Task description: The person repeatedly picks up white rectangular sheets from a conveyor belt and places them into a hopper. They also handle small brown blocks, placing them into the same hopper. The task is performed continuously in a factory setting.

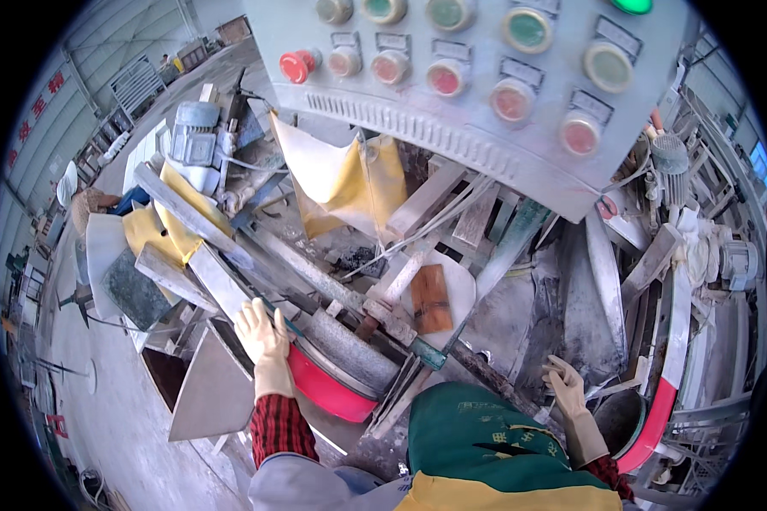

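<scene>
My left hand (264, 341), in a cream rubber glove, lies with fingers stretched over the edge of the machine frame. Right beside it curves a red guard (332, 387) around a grey roller or wheel (351, 349). My right hand (569, 399), gloved the same way, hangs low at the right with its fingers loosely bent and apart. No object shows in it. Close by stand a dusty dark grey sheet (584, 298) and a second red guard (652, 430). Between my hands, a brown wooden block (431, 298) sits on the machine.
Overhead hangs a pale control panel (477, 140) with green and red buttons and a red mushroom-shaped stop button (298, 66). Yellow-and-white sheeting (349, 175) drapes below it. Motors (193, 134) and metal bars crowd both sides. A person (94, 204) is at the far left.
</scene>
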`<state>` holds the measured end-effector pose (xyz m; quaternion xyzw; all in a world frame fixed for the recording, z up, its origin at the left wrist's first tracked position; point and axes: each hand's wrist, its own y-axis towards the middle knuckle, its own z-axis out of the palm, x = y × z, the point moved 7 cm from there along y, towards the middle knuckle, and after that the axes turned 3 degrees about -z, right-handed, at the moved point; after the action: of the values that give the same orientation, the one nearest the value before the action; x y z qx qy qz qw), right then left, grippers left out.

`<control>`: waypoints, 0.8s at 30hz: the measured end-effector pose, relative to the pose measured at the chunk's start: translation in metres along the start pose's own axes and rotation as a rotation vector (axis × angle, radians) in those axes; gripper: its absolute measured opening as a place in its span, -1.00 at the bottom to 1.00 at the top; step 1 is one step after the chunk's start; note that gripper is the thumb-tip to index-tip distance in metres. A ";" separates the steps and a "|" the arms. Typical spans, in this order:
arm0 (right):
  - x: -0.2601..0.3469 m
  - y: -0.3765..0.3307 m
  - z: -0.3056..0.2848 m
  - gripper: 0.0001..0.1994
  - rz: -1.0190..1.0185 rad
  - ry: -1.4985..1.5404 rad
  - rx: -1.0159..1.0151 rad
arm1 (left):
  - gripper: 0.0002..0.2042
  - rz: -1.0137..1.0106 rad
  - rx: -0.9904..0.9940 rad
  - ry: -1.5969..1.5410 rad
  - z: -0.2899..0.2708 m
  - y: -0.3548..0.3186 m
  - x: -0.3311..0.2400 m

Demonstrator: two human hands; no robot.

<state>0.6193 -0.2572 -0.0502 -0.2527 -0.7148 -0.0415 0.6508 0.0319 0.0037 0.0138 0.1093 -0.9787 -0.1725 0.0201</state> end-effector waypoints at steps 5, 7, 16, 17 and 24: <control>-0.005 -0.015 0.004 -0.63 0.031 0.006 -0.035 | -0.53 0.143 0.027 -0.253 -0.036 -0.051 -0.022; -0.005 -0.016 0.009 -0.63 0.047 -0.033 0.014 | -0.57 -0.040 0.122 -0.397 -0.034 -0.043 -0.009; 0.022 0.004 0.041 -0.65 -0.086 -0.206 0.080 | -0.32 -0.166 0.205 -0.288 0.041 0.028 0.049; -0.001 0.004 0.033 -0.65 -0.087 -0.276 0.050 | -0.41 -0.039 0.170 -0.176 0.001 0.026 0.003; -0.007 -0.015 0.041 -0.62 -0.053 -0.567 0.119 | -0.52 0.305 -0.230 0.040 0.054 -0.015 0.053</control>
<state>0.5757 -0.2561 -0.0594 -0.1971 -0.8756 0.0557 0.4374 -0.0206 -0.0035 -0.0420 -0.0399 -0.9571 -0.2761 0.0778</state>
